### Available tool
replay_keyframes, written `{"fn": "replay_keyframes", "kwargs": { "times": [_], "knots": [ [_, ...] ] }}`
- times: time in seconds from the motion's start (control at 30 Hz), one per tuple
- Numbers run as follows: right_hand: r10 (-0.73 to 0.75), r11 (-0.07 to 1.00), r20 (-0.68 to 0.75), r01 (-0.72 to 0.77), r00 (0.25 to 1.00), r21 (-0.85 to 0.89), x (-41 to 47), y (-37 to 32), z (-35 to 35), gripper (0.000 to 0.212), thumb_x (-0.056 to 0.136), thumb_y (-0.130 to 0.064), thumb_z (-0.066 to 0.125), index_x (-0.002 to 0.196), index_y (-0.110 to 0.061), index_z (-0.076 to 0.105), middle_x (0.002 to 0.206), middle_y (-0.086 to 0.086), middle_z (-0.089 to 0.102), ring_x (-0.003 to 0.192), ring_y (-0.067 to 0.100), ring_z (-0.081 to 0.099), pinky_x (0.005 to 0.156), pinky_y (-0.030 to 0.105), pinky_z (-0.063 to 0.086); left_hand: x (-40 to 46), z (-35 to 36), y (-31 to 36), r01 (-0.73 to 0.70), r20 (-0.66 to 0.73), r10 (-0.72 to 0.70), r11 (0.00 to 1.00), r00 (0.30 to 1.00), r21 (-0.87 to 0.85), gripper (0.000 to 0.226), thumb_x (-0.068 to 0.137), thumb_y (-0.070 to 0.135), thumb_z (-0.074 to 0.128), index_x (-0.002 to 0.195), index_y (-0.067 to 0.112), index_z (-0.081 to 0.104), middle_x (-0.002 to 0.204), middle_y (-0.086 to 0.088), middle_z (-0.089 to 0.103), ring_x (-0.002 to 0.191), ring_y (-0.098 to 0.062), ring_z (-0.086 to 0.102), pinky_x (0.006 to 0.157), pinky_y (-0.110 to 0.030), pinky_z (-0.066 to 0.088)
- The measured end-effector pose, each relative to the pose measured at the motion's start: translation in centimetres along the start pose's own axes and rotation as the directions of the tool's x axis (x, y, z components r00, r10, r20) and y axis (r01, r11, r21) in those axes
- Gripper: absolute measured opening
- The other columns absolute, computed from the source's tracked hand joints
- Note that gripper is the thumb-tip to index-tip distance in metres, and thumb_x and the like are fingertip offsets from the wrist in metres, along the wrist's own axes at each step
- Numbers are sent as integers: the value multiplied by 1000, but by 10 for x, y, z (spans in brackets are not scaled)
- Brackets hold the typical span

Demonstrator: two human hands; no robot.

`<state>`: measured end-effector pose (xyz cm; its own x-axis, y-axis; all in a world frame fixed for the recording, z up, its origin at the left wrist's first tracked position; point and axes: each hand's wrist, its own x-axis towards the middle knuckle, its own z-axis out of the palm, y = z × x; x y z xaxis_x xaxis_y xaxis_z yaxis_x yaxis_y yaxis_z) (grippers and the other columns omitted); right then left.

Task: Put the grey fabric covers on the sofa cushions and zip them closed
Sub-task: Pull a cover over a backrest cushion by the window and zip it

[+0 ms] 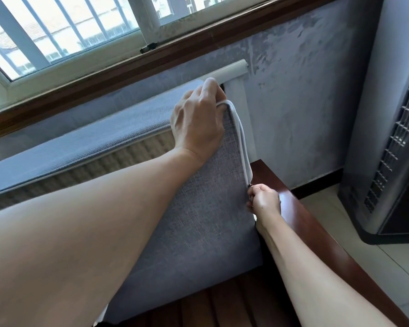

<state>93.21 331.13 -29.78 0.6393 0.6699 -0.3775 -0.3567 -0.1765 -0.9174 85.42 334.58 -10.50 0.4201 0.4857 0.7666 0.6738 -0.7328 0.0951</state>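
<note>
The grey-covered cushion [198, 208] fills the frame centre, stood on edge on a dark wood bench [316, 227] w/ slats at the bottom. It looks soft but bulky, foam inside, light enough for one hand to steady; the woven cover should grip well, not slippery. The white zip edge [240, 138] runs down its right side, from upper centre to mid right. Best hold, judging by this: top corner to keep the seam taut, pull tab for the closing.

A second cushion [80, 138] in blue-grey mesh lies behind, across the left-centre.

The left hand [198, 121], upper centre, grips the top corner, fingers curled over the white piping. The right hand [265, 200], lower down at mid right, pinches the zip pull [250, 185], fingertips tight together on it. The zip above the pull looks open, so closing is approx. part done.

Room: barred window [69, 31] w/ brown sill at upper left, patchy blue-grey wall [305, 79] at upper right, a floor-standing AC unit [392, 138] at far right, pale tile floor [340, 208] beneath.
</note>
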Motion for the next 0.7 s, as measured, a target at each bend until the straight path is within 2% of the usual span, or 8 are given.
{"fn": "replay_keyframes", "kwargs": {
  "times": [0.1, 0.23, 0.37, 0.43, 0.53, 0.63, 0.7],
  "knots": [
    [-116, 991, 25, 114, 993, 70, -7, -26, 6, 35, 74, -7, 45, 42, -18, 51, 44, -4, 38, 48, 20, 39, 62, 36, 37, 1, -2, 0, 7, 20, -7, 1000, 1000, -17, 8, 88, 21, 56, 92, 14, 57, 93, 2, 64, 91, -21, 56, 70, -24, 26],
    [-308, 937, 54, 293, 950, 191, -21, -80, 16, 23, 63, -22, 44, 43, -22, 55, 36, -11, 36, 53, 20, 37, 60, 38, 34, 3, -5, 1, 13, 34, -12, 1000, 999, -20, 9, 89, 22, 57, 94, 15, 58, 94, 2, 64, 92, -21, 56, 67, -19, 19],
    [-519, 823, 85, 470, 851, 318, -32, -134, 20, 40, 82, -15, 49, 43, -22, 54, 41, -13, 40, 54, 15, 36, 54, 32, 30, 4, -8, 0, 2, 42, -1, 1000, 999, -28, 11, 88, 22, 58, 94, 13, 59, 89, 2, 64, 89, -23, 57, 65, -19, 17],
    [-532, 803, 96, 464, 841, 374, -36, -139, 19, 47, 89, -8, 48, 43, -20, 54, 42, -13, 41, 50, 11, 34, 50, 27, 28, 4, -9, -2, -2, 52, 4, 999, 999, -46, 12, 88, 23, 59, 93, 12, 58, 83, 6, 60, 86, -23, 57, 64, -20, 17],
    [-474, 819, 102, 396, 874, 416, -40, -134, 16, 45, 92, -4, 48, 50, -18, 52, 39, -13, 41, 42, 4, 34, 46, 19, 28, 6, -12, -4, -20, 77, 25, 998, 997, -68, 16, 87, 27, 62, 86, 13, 56, 81, 8, 58, 81, -22, 57, 65, -21, 20],
    [-425, 831, 78, 354, 902, 429, -45, -138, 12, 38, 92, -4, 50, 55, -14, 53, 43, -11, 46, 37, 0, 36, 46, 16, 34, 6, -13, -12, -33, 99, 44, 993, 994, -116, 20, 81, 26, 68, 79, 11, 56, 93, -3, 61, 80, -26, 58, 68, -33, 43],
    [-408, 836, 70, 342, 910, 428, -48, -142, 9, 36, 92, -3, 52, 57, -13, 54, 53, -5, 52, 38, 0, 39, 48, 17, 38, 6, -14, -17, -48, 101, 64, 988, 993, -148, 16, 77, 20, 70, 76, 8, 59, 98, -7, 60, 83, -26, 60, 71, -40, 52]
  ]
}}
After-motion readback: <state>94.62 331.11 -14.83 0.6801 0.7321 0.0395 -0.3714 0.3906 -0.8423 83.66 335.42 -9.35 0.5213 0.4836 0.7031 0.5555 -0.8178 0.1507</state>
